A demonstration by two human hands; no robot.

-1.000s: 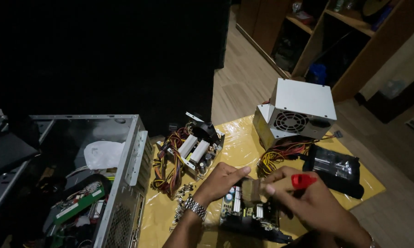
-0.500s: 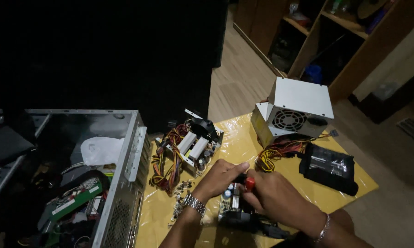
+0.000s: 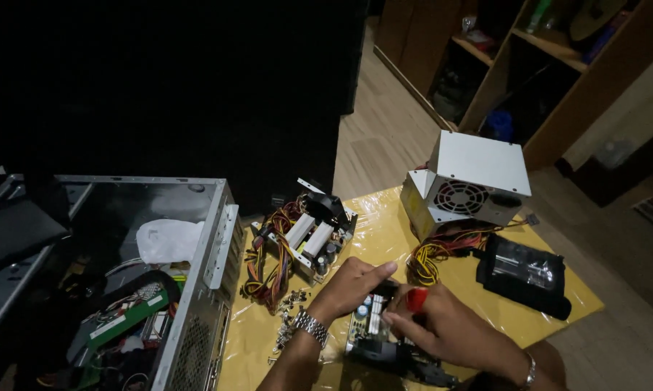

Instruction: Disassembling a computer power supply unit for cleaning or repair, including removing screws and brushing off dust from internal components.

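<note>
Both hands work over a circuit board (image 3: 373, 326) lying near the front of the yellow sheet (image 3: 384, 224), right of the open computer case (image 3: 196, 289). The left hand (image 3: 348, 286) pinches a dark part on it; the right hand (image 3: 442, 326) grips a red-handled tool (image 3: 415, 298). A slip could gouge the board or scatter the loose screws (image 3: 290, 318) beside it. The board looks crowded with capacitors and dim.

Dim room, pale wood floor (image 3: 384, 137), wooden shelving unit (image 3: 550, 80), dark wall (image 3: 160, 87)

Open computer case (image 3: 196, 289) left; circuit board (image 3: 373, 326) under hands; power supply (image 3: 471, 185) behind right.
</note>
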